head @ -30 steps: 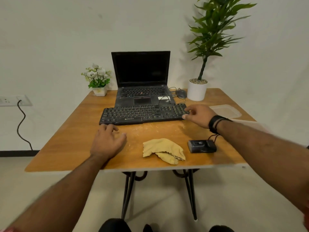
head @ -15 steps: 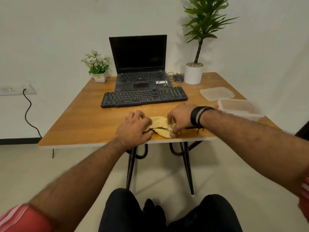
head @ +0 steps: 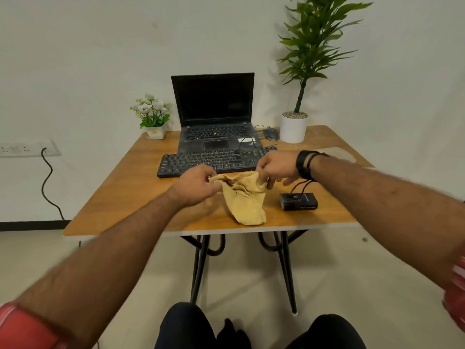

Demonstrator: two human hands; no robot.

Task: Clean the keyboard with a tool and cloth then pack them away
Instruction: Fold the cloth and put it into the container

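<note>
Head view, cloth [head: 245, 197] now lifted off table [head: 120, 197], both hands [head: 195, 187] gripping

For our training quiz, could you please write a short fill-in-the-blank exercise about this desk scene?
1. Both hands grip the crumpled yellow ____.
2. The left hand and right hand hold it in front of the black external ____.
3. The small black box-shaped device lies to the ____ of it.

Answers: cloth; keyboard; right
</note>
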